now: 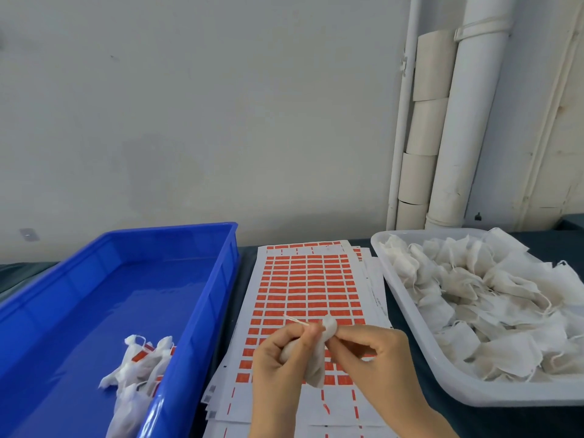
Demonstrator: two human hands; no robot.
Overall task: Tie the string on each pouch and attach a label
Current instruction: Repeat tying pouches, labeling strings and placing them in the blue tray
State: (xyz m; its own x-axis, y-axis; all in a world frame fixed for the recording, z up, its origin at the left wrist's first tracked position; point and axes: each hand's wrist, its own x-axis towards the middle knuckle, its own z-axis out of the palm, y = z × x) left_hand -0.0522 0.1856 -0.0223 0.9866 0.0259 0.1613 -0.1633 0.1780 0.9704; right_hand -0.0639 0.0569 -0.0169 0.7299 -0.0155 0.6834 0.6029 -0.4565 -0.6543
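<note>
The left hand is curled around the lower body of a small white cloth pouch, and its thumb and forefinger pinch the string, whose free end sticks out up and to the left. The right hand comes in from the right with its back turned up. Its fingertips pinch the gathered neck of the pouch from the other side.

The pouch is held above the table with its long axis running roughly away from the person. The bunched neck points to the far side and the loose bottom end hangs toward the near side.

Under the hands lies a stack of label sheets printed with rows of orange-red labels. To the left is a blue crate holding a few labelled pouches at its near end. To the right, a pale plastic tray is heaped with unlabelled pouches. All of this rests on a dark-covered table.
</note>
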